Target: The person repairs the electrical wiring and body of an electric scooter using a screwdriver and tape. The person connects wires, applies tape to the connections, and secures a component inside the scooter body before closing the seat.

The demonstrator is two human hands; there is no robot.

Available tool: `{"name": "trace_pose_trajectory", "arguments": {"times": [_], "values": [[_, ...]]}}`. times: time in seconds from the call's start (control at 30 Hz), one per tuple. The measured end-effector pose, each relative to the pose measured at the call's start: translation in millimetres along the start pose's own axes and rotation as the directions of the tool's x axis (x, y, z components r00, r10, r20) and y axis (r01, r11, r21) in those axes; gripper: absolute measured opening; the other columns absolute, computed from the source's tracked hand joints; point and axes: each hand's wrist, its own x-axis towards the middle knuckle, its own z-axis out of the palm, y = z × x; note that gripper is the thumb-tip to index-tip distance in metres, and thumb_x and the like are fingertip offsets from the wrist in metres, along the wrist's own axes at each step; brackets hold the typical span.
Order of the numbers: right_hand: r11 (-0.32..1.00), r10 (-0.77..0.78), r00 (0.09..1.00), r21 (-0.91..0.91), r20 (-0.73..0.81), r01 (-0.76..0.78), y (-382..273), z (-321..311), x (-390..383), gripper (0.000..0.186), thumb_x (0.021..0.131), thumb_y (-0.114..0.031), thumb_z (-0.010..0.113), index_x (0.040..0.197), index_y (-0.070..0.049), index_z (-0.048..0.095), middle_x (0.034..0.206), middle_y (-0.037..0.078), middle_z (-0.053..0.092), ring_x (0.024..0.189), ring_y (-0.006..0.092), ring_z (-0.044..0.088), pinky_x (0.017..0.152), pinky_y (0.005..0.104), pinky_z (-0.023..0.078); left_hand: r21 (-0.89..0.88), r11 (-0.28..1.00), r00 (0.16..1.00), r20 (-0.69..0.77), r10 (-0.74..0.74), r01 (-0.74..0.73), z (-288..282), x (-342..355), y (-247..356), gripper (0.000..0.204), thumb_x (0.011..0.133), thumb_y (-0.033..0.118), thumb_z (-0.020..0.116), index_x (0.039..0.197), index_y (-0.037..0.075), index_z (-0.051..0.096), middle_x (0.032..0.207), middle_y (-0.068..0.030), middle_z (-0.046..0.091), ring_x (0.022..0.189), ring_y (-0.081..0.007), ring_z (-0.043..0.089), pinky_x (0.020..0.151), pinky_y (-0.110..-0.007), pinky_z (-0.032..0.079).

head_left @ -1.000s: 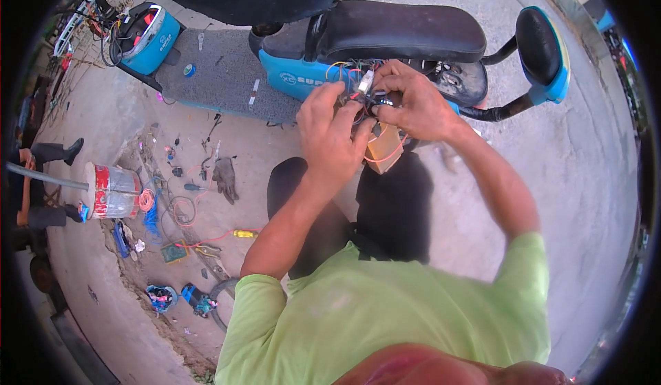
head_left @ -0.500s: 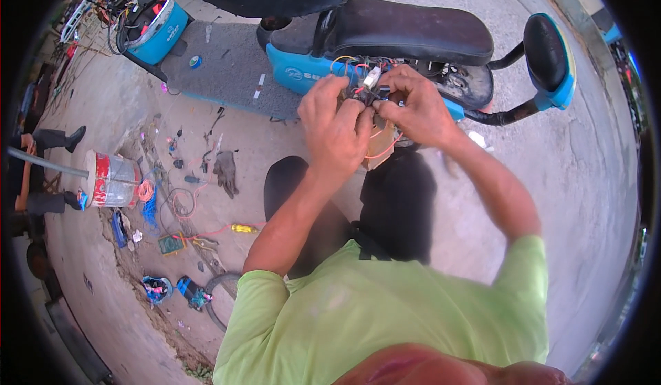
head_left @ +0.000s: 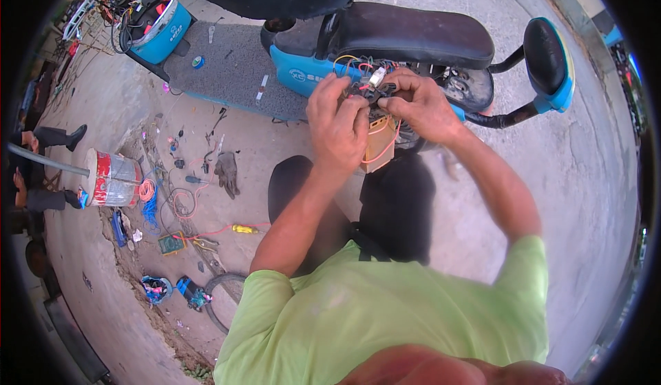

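Note:
A blue electric scooter (head_left: 296,72) with a black seat (head_left: 413,34) stands in front of me. Both my hands work at a bundle of coloured wires (head_left: 375,86) under the seat's front. My left hand (head_left: 337,120) is closed around the wires from the left. My right hand (head_left: 420,106) pinches a small black connector in the same bundle, next to a white plug (head_left: 376,77). A brown box (head_left: 377,150) with orange wires hangs just beneath my hands. My fingers hide the wire ends.
Tools lie scattered on the concrete at left: a dark glove (head_left: 226,172), coils of orange wire (head_left: 146,190), a yellow screwdriver (head_left: 244,229) and a meter (head_left: 170,244). A red-and-white can (head_left: 110,177) stands there. Another person's legs (head_left: 41,137) are at the far left.
Both hands stay on the wire bundle, with the fingers shifting slightly. My head has moved, so the scooter and hands sit a little lower in view.

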Motion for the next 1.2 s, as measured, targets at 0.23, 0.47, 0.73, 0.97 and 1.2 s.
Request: {"name": "trace_pose_trajectory", "arguments": {"times": [0.23, 0.47, 0.73, 0.97, 1.2], "values": [[0.995, 0.022, 0.999, 0.099, -0.029, -0.019, 2, -11, -7, 0.016, 0.093, -0.008, 0.071, 0.099, 0.007, 0.07, 0.105, 0.003, 0.058, 0.094, 0.0084, 0.061, 0.08, 0.0246, 0.051, -0.029, 0.999, 0.997, 0.073, -0.037, 0.04, 0, 3, 16, 0.032, 0.081, 0.004, 0.074, 0.113, 0.002, 0.071, 0.134, -0.0168, 0.053, 0.132, -0.0425, 0.049, 0.11, -0.053, 0.039], [0.928, -0.09, 0.989, -0.35, 0.121, 0.127, -18, 4, 3, 0.026, 0.093, -0.02, 0.067, 0.109, -0.002, 0.075, 0.114, 0.014, 0.069, 0.112, 0.0261, 0.064, 0.113, 0.0439, 0.035, -0.28, 0.947, 0.985, -0.025, -0.173, 0.159, -8, -7, 10, 0.03, 0.081, 0.017, 0.076, 0.106, 0.003, 0.069, 0.136, -0.0185, 0.055, 0.131, -0.042, 0.049, 0.111, -0.054, 0.038], [0.905, -0.186, 0.977, -0.368, 0.107, 0.212, -17, 20, -11, 0.019, 0.087, -0.005, 0.072, 0.101, 0.007, 0.068, 0.106, 0.01, 0.056, 0.093, 0.0209, 0.059, 0.077, 0.0306, 0.048, -0.161, 0.98, 0.991, 0.092, -0.102, 0.116, -44, -15, 16, 0.028, 0.079, 0.012, 0.074, 0.102, -0.002, 0.066, 0.136, -0.0181, 0.051, 0.14, -0.0424, 0.04, 0.112, -0.057, 0.033], [0.739, -0.344, 0.921, -0.551, 0.184, 0.386, -11, 13, -19, 0.025, 0.09, -0.008, 0.071, 0.111, 0.006, 0.067, 0.11, 0.015, 0.055, 0.097, 0.0294, 0.059, 0.086, 0.0368, 0.048, -0.123, 0.986, 0.989, 0.105, -0.103, 0.115, -44, -17, 28, 0.026, 0.08, 0.009, 0.072, 0.101, -0.004, 0.065, 0.136, -0.0183, 0.05, 0.139, -0.0418, 0.041, 0.111, -0.058, 0.033], [0.687, -0.37, 0.915, -0.617, 0.159, 0.385, -14, 17, -22, 0.022, 0.091, -0.006, 0.069, 0.109, 0.006, 0.067, 0.109, 0.016, 0.055, 0.097, 0.0322, 0.058, 0.088, 0.0384, 0.048, -0.149, 0.984, 0.988, 0.132, -0.081, 0.1, -45, -27, 31, 0.027, 0.076, 0.008, 0.073, 0.099, -0.004, 0.064, 0.138, -0.0192, 0.05, 0.139, -0.0423, 0.04, 0.112, -0.058, 0.032]]}}
